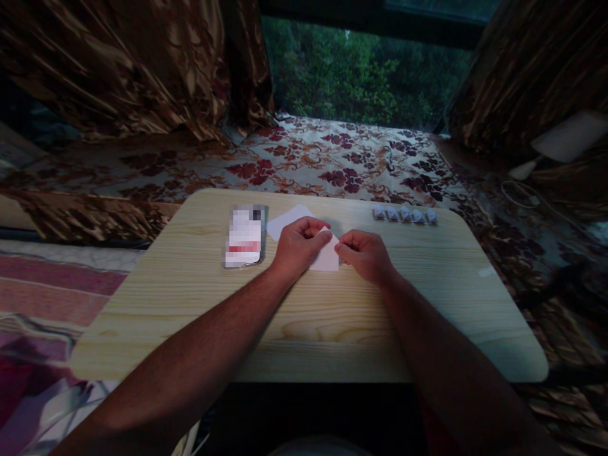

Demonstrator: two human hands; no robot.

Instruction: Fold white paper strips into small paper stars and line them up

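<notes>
A small white sheet of paper (327,254) lies partly folded on the light wooden table (308,316). My left hand (297,244) grips its left side, fingers curled and pinching the folded edge. On the paper's right edge my right hand (365,253) pinches with bent fingers. Another white paper sheet (285,221) lies flat just behind my left hand. A phone (244,236) rests to the left of that hand.
A row of several small folded paper pieces (405,215) sits near the table's far right edge. Behind the table is a floral cloth (304,158), with brown curtains (133,63) on both sides of a window. A striped fabric (47,285) lies to the left.
</notes>
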